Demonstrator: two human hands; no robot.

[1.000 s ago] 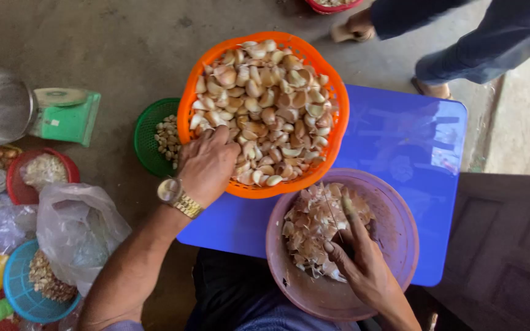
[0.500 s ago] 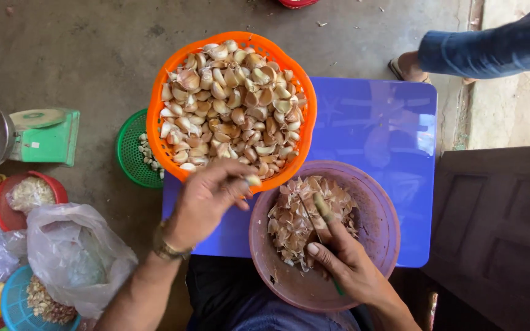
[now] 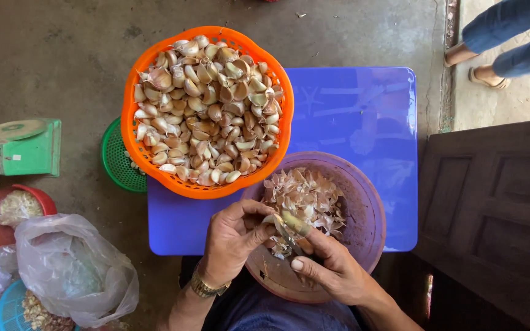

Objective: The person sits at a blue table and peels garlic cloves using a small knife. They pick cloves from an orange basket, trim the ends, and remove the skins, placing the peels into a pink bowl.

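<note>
While my left hand point(image 3: 231, 242) pinches 1 garlic clove point(image 3: 294, 222) over the purple bowl point(image 3: 372, 211), my right hand point(image 3: 332, 270) grips a small knife point(image 3: 286, 233) against it. Light, hard, slippery, I judge; best held at its ends.

Green basket point(image 3: 116, 164) mostly hidden under orange basket point(image 3: 154, 165); bystander point(image 3: 510, 43) cut off at top

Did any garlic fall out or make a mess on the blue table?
No, nothing stands out. The cloves sit inside the orange basket, the peels stay in the purple bowl, and the blue table shows no spills.
</note>
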